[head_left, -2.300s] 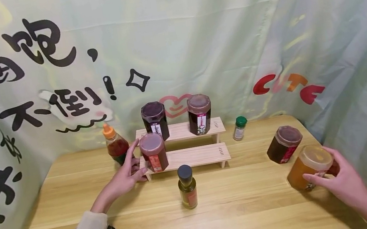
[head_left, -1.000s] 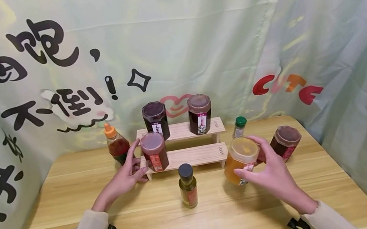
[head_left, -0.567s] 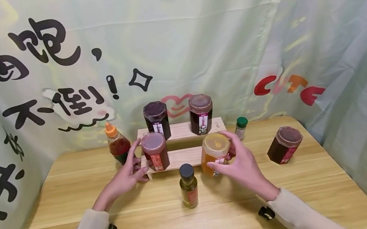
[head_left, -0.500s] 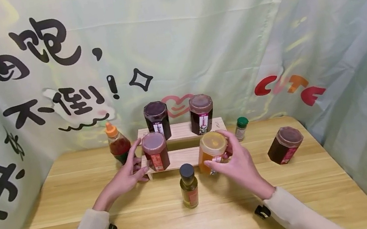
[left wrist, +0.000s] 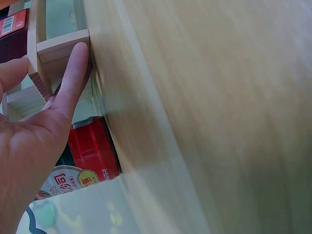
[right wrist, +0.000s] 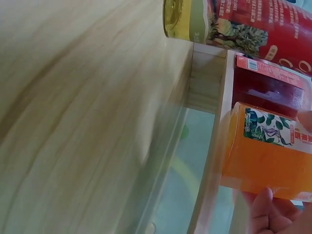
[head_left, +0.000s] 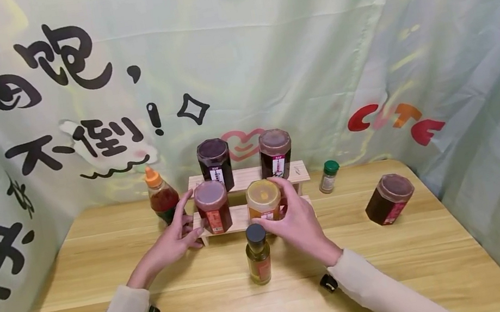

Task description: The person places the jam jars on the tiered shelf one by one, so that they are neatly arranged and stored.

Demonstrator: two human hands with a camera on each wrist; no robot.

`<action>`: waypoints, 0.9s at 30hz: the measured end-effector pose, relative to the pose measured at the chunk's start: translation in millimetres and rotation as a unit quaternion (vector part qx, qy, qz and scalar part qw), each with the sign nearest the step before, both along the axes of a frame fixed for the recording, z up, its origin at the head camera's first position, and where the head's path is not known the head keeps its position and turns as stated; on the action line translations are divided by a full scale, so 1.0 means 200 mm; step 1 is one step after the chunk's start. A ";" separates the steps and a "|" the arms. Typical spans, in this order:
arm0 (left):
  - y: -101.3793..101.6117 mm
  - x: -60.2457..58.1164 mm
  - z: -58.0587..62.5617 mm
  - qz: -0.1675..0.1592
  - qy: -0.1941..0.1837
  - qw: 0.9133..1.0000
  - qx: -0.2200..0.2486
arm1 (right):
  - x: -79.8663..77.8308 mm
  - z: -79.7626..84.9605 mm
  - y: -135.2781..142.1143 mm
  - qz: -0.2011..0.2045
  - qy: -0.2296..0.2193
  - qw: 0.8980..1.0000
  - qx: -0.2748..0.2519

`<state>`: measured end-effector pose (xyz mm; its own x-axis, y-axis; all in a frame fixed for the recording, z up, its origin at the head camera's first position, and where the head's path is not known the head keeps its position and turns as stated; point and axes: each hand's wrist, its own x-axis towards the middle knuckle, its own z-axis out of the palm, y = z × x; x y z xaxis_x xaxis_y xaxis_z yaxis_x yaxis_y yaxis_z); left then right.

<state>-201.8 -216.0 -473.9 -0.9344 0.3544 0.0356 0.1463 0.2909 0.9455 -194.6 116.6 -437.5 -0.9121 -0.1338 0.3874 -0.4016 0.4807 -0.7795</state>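
My right hand [head_left: 298, 225] grips an eight-sided jar with orange contents [head_left: 264, 198], thumb in front and fingers round its far right side. The jar stands upright at the lower step of a two-step wooden rack [head_left: 291, 172], and in the right wrist view its base lies right at the shelf's front edge. Beside it on that step is a dark red jar [head_left: 212, 206]. My left hand [head_left: 166, 247] holds the rack's left end. In the left wrist view the thumb [left wrist: 13, 73] meets the lower shelf and a straight finger [left wrist: 75, 68] presses along the end piece.
Two dark jars [head_left: 215, 164] [head_left: 275, 154] stand on the upper step. A black-capped oil bottle [head_left: 259, 259] is close in front of the rack. A squeeze bottle [head_left: 164, 198] stands left, a green-capped shaker [head_left: 328, 178] right, and another dark jar [head_left: 388, 199] farther right.
My right hand has carried the orange-filled jar from the table's right side leftward to the rack's lower step, beside the dark red jar. My left hand has stayed at the rack's left end.
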 end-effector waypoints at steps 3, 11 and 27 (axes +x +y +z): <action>0.00 0.00 0.00 0.002 0.000 1.000 0.001 | -0.01 -0.01 -0.02 -0.012 -0.001 1.000 0.006; 0.00 0.00 -0.01 0.004 0.000 1.000 0.001 | -0.02 0.00 -0.06 -0.019 -0.021 1.000 0.010; -0.01 0.00 -0.01 -0.002 0.006 1.000 0.003 | -0.06 -0.02 -0.09 -0.027 -0.027 0.999 0.016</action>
<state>-201.7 -217.7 -476.5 -0.9328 0.3572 0.0485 0.1585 0.2856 0.9451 -206.1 98.2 -441.4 -0.9381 -0.0952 0.3329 -0.3313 0.5261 -0.7832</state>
